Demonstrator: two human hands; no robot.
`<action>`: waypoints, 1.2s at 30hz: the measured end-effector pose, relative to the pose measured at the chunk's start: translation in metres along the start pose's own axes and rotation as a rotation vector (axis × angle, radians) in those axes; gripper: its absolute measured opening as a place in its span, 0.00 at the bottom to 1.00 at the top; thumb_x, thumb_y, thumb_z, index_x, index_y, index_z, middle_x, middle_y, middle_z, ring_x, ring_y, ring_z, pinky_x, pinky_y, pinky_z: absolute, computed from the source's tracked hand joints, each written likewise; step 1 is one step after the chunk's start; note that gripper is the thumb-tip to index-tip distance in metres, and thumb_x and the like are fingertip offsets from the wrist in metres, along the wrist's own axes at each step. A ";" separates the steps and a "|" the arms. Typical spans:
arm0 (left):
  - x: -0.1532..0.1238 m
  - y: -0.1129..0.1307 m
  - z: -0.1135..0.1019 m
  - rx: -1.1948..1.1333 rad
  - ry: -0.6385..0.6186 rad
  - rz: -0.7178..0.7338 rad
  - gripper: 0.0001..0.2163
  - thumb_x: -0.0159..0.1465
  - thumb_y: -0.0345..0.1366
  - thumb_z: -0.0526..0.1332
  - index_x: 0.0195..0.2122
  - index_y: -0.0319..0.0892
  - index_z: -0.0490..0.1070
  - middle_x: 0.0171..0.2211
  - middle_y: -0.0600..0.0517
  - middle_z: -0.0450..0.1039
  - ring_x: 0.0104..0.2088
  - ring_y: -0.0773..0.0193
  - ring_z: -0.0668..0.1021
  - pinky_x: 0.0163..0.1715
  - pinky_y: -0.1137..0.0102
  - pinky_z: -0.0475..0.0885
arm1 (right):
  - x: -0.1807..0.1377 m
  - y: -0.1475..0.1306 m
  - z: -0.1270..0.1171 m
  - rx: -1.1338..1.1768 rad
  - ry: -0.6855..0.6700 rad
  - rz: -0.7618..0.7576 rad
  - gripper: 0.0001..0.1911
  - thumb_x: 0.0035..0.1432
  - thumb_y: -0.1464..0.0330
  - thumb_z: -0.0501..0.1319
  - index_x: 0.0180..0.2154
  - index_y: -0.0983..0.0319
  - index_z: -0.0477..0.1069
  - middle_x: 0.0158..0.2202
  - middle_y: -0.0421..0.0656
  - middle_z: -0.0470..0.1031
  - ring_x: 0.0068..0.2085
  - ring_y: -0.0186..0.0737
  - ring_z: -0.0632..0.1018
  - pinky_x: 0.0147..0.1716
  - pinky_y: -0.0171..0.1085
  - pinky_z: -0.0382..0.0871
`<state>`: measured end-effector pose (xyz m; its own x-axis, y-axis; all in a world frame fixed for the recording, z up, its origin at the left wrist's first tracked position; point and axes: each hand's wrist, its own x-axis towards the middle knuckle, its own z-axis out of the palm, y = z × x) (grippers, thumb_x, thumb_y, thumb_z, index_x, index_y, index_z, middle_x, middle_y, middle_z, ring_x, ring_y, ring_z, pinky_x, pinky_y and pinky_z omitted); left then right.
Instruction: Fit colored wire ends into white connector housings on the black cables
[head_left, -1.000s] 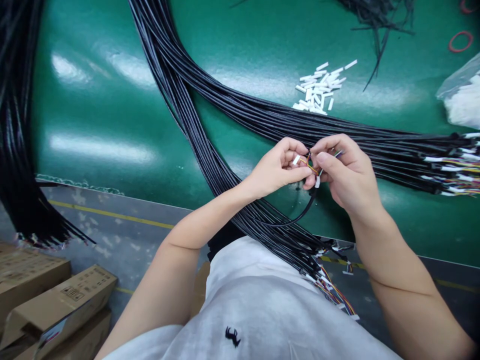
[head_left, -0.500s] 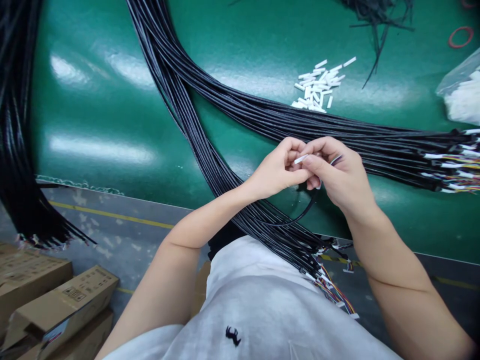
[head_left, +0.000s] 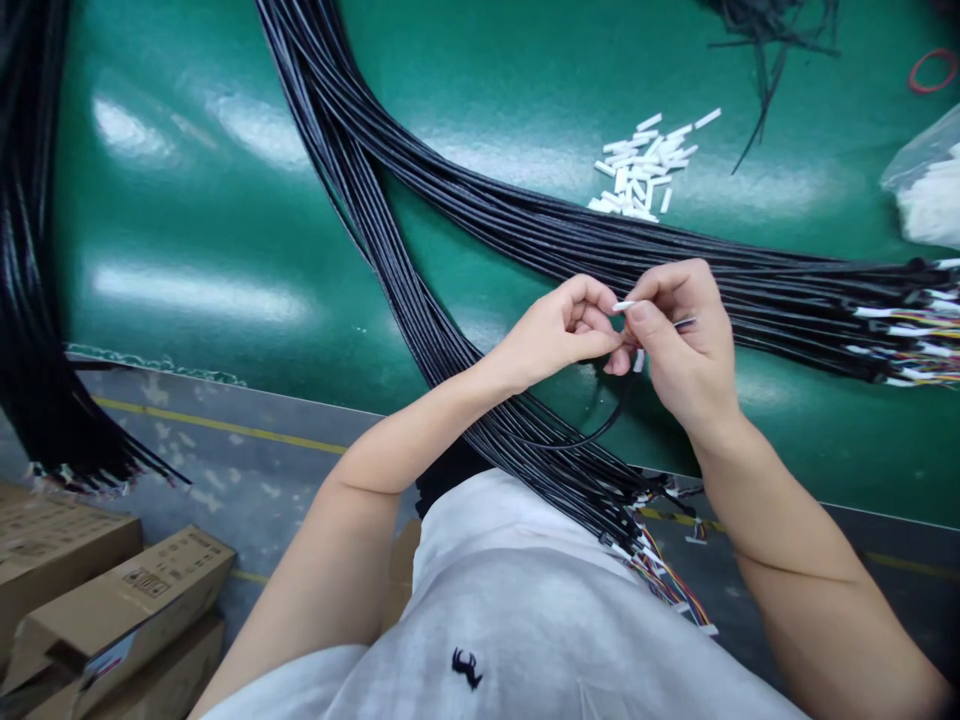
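Note:
My right hand (head_left: 697,350) pinches a small white sleeve (head_left: 623,306) between thumb and forefinger. Close against it, my left hand (head_left: 559,325) has its fingers closed around the end of a black cable (head_left: 616,410); the exact grip is partly hidden. That cable curves up from the near cable bundle (head_left: 420,310). A white piece (head_left: 639,360) shows on it just below the fingers, and thin wires stick out by my right palm. Beyond my hands, a far cable bundle (head_left: 517,220) crosses the table, its white-tipped, coloured wire ends at the right.
Loose white sleeves (head_left: 649,165) lie in a pile on the green table (head_left: 187,230). A clear bag (head_left: 930,190) of white pieces and a red ring (head_left: 932,71) are at right. Black strips (head_left: 772,45) lie at the back. Another cable bundle (head_left: 30,250) hangs off the left; cardboard boxes (head_left: 135,600) stand below.
My right hand has shifted slightly up and away from my left, drawing the fingers a little apart. The white sleeve has moved right with it.

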<state>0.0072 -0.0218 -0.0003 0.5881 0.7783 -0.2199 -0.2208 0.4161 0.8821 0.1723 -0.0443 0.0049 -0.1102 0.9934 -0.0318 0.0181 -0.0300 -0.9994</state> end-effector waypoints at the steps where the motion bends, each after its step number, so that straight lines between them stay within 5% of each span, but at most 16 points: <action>1: 0.000 0.001 -0.001 0.010 -0.006 0.000 0.11 0.62 0.33 0.68 0.38 0.42 0.64 0.27 0.56 0.78 0.29 0.70 0.81 0.38 0.70 0.76 | 0.000 0.000 0.000 -0.020 0.025 -0.011 0.15 0.64 0.52 0.67 0.38 0.54 0.68 0.32 0.36 0.71 0.22 0.31 0.72 0.21 0.35 0.69; 10: 0.000 0.001 0.003 0.117 0.030 0.020 0.21 0.59 0.50 0.73 0.34 0.42 0.65 0.28 0.55 0.76 0.31 0.69 0.79 0.36 0.71 0.73 | 0.001 -0.001 -0.002 0.078 0.041 -0.045 0.05 0.66 0.62 0.67 0.38 0.53 0.73 0.32 0.35 0.74 0.25 0.31 0.74 0.22 0.34 0.69; 18: 0.001 -0.004 0.002 0.235 0.089 0.042 0.19 0.61 0.49 0.71 0.32 0.41 0.66 0.26 0.54 0.75 0.29 0.70 0.76 0.33 0.72 0.68 | 0.002 -0.001 -0.005 -0.007 0.018 0.023 0.09 0.64 0.56 0.68 0.39 0.53 0.74 0.31 0.37 0.75 0.25 0.33 0.76 0.23 0.35 0.72; 24: 0.000 -0.005 -0.003 0.207 0.109 0.042 0.16 0.63 0.48 0.69 0.34 0.41 0.67 0.29 0.54 0.75 0.32 0.69 0.77 0.38 0.70 0.70 | 0.004 0.001 -0.010 0.037 0.054 0.062 0.04 0.63 0.66 0.69 0.41 0.53 0.79 0.32 0.37 0.77 0.26 0.31 0.78 0.23 0.31 0.74; 36: 0.001 -0.004 0.000 0.240 0.126 0.086 0.11 0.65 0.38 0.66 0.32 0.41 0.64 0.28 0.57 0.64 0.30 0.72 0.71 0.33 0.73 0.66 | 0.006 0.001 -0.012 -0.185 0.043 -0.141 0.03 0.61 0.67 0.69 0.34 0.56 0.76 0.33 0.37 0.77 0.30 0.34 0.78 0.27 0.34 0.74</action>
<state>0.0079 -0.0227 -0.0038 0.4708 0.8644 -0.1765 -0.0662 0.2342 0.9699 0.1834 -0.0373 0.0044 -0.0826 0.9902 0.1122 0.1881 0.1261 -0.9740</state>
